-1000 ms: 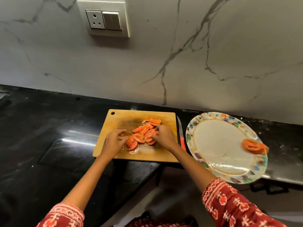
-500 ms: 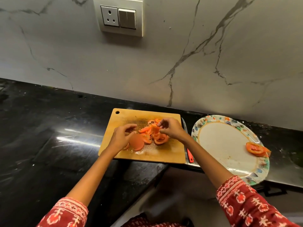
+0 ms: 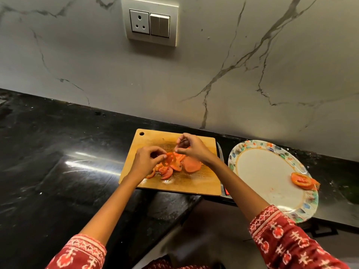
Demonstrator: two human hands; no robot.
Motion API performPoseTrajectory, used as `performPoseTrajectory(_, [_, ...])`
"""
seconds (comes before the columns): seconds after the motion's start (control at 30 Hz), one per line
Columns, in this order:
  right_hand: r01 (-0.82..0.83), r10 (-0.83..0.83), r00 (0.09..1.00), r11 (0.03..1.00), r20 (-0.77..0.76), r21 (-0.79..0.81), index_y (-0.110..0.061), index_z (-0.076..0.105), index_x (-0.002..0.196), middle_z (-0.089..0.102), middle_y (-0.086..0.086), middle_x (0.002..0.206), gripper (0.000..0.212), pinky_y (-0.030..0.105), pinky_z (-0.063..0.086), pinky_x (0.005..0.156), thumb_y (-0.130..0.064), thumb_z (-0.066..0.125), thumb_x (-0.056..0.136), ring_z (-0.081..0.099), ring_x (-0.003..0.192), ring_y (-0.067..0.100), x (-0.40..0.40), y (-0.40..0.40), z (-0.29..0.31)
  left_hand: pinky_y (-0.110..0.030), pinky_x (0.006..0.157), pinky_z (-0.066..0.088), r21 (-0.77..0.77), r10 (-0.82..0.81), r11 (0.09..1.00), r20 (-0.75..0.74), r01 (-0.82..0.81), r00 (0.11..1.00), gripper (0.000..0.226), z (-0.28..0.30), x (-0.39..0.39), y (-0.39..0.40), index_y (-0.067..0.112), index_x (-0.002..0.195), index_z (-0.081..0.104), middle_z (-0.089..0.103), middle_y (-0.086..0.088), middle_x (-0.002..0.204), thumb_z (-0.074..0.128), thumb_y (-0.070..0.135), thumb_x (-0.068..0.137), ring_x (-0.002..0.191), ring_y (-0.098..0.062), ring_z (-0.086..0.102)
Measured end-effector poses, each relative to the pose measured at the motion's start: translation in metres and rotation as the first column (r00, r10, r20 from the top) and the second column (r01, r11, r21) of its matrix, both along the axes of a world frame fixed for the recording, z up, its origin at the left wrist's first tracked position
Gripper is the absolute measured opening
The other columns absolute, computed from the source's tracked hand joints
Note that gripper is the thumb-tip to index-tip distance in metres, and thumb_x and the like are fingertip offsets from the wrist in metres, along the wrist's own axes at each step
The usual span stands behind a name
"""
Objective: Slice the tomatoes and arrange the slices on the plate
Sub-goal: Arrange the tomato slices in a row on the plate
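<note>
Head view, one moment. Wooden cutting board point(image 3: 196, 183) lies flat on the black table point(image 3: 58, 152), near the table's front edge; hanging hole at its far left corner. Pile of tomato slices point(image 3: 174, 167) sits mid-board, slices overlapping; one rounded end piece point(image 3: 192, 165) lies skin side up at the right of the pile.

Left hand point(image 3: 144, 160) over the board's left half — fingers curled, thumb and fingertips pinching one thin slice point(image 3: 171, 158) by its left edge; the slice is tilted up above the pile. Right hand point(image 3: 192, 147) just beyond the pile, fingers curled; its fingertips meet at the upper right edge of the same slice; cannot tell whether they truly grip it or only touch it.

Knife point(image 3: 221, 162) lies on the table between board and plate, blade pointing toward the wall, a bit of red handle showing at the near end; touching neither hand.

Patterned plate point(image 3: 252, 145) stands right of the board, its near rim overhanging the table's edge; white centre with faint smears; one tomato slice point(image 3: 301, 180) rests on its right rim, with a second piece partly under it.

Marble-look wall behind, with a socket-and-switch panel point(image 3: 149, 22). Both forearms bare — red patterned sleeves point(image 3: 291, 241) at the bottom of the frame.
</note>
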State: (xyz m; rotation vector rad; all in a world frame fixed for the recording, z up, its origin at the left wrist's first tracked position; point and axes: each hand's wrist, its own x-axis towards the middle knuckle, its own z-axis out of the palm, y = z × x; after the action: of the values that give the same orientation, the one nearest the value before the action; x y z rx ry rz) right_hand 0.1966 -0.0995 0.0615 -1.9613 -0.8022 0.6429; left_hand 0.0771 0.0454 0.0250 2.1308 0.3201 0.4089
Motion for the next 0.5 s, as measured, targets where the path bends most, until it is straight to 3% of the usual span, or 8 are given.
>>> performPoseTrajectory(0.1, [0.223, -0.21, 0.97, 0.969, 0.124, -0.107, -0.013, 0.055, 0.091, 0.063, 0.009, 0.093, 0.014, 0.021, 0.047, 0.068, -0.01, 0.067, 0.084, 0.059, 0.086, 0.016, 0.006, -0.02, -0.017, -0.015, 0.068, 0.051, -0.022, 0.039, 0.999, -0.011, -0.04, 0.999, 0.007, -0.006, -0.002, 0.0, 0.011, 0.086, 0.071, 0.068, 0.001, 0.079, 0.071, 0.01, 0.078, 0.074, -0.008, 0.063])
performPoseTrajectory(0.23, [0.403, -0.323, 0.908, 0.848, 0.267, -0.343, -0.017, 0.051, 0.078, 0.057, -0.001, 0.076, 0.019, 0.026, 0.038, 0.057, -0.025, 0.067, 0.084, 0.057, 0.078, 0.017, -0.003, -0.052, -0.042, -0.021, 0.068, 0.052, -0.04, 0.073, 0.997, -0.022, -0.073, 0.997, 0.004, -0.01, -0.005, -0.002, 0.011, 0.081, 0.07, 0.067, 0.001, 0.076, 0.069, 0.008, 0.079, 0.072, -0.012, 0.064])
performPoseTrajectory(0.3, [0.444, -0.273, 0.864, 0.809, 0.422, -0.386, -0.018, 0.05, 0.078, 0.058, 0.001, 0.08, 0.026, 0.027, 0.035, 0.059, -0.038, 0.066, 0.083, 0.056, 0.078, 0.019, -0.017, -0.055, -0.051, -0.028, 0.068, 0.054, -0.075, 0.097, 0.992, -0.035, -0.1, 0.995, 0.005, -0.014, -0.006, -0.002, 0.013, 0.079, 0.069, 0.068, -0.001, 0.076, 0.069, 0.008, 0.078, 0.071, -0.016, 0.064])
performPoseTrajectory(0.4, [0.398, -0.118, 0.761, 0.861, 0.638, -0.317, -0.012, 0.056, 0.095, 0.061, 0.004, 0.097, 0.039, 0.027, 0.038, 0.065, -0.048, 0.064, 0.082, 0.056, 0.095, 0.021, -0.037, -0.043, -0.066, -0.036, 0.068, 0.054, -0.121, 0.125, 0.984, -0.056, -0.131, 0.991, 0.006, -0.018, -0.007, -0.002, 0.016, 0.077, 0.068, 0.068, -0.001, 0.076, 0.07, 0.01, 0.078, 0.072, -0.02, 0.064])
performPoseTrajectory(0.5, [0.364, -0.021, 0.714, 0.865, 0.7, -0.346, -0.009, 0.056, 0.105, 0.062, 0.008, 0.107, 0.048, 0.032, 0.045, 0.068, -0.049, 0.065, 0.08, 0.053, 0.108, 0.025, -0.039, -0.031, -0.071, -0.031, 0.068, 0.051, -0.118, 0.119, 0.985, -0.079, -0.128, 0.99, 0.013, -0.016, -0.008, -0.005, 0.021, 0.073, 0.066, 0.065, 0.004, 0.073, 0.07, 0.009, 0.077, 0.072, -0.016, 0.062])
